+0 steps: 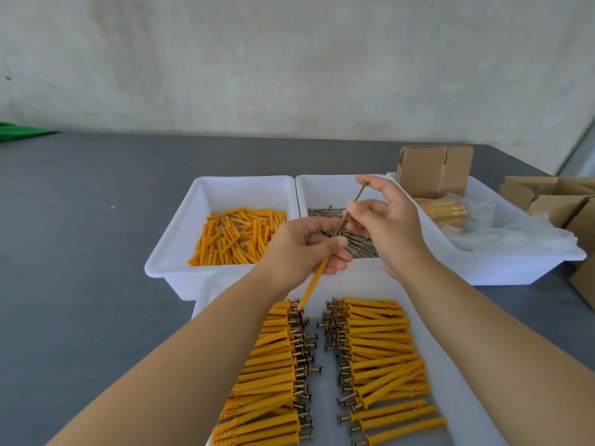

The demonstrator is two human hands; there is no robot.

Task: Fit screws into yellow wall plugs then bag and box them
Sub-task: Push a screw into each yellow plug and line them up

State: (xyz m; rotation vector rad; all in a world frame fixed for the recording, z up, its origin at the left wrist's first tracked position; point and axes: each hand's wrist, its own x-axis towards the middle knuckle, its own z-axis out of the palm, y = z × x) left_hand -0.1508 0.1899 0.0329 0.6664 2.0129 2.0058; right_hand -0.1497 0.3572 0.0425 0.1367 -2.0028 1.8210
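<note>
A yellow wall plug (314,280) slants down from the left hand (302,249), whose curled fingers grip its upper end, above the near tray (467,365). The right hand (383,217) pinches a long screw (352,204), its tip pointing toward the plug's hidden top. Assembled plugs (380,346) lie in two rows in that tray. Beyond sit a bin of loose plugs (236,236), a bin of screws (355,244), and a bin with bagged plugs (444,210) and a cardboard box (433,170), all on the grey counter (80,236).

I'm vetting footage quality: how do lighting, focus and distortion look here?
Head view: soft, even light with no glare; wide-angle bending curves the table edge; the screw in the right hand is sharp; the plastic bags look washed out.
</note>
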